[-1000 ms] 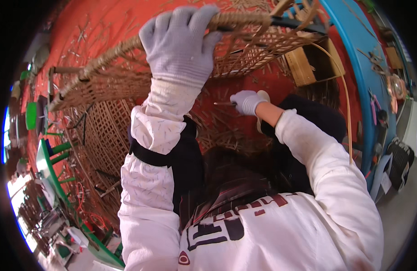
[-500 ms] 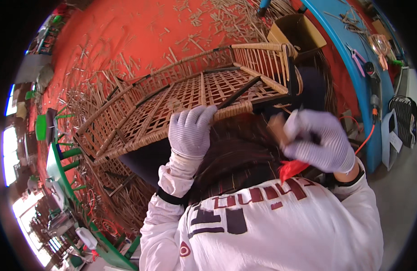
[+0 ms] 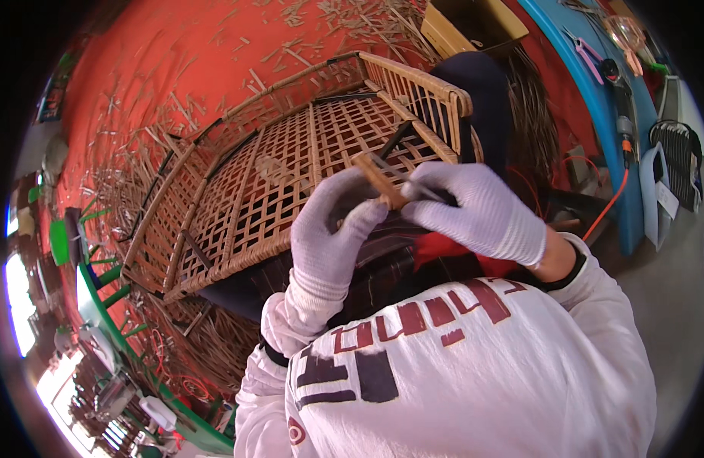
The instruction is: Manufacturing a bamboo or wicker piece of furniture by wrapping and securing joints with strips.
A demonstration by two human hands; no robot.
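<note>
- The left hand (image 3: 329,237), in a pale glove, closes its grip on the lower end of a short wooden stick (image 3: 378,179).
- The right hand (image 3: 474,210), gloved too, pinches a thin dark tool (image 3: 409,182) lying across the stick.
- Both are above the woven cane frame (image 3: 291,175), which rests on the red floor (image 3: 176,69) among cane scraps (image 3: 344,23).
</note>
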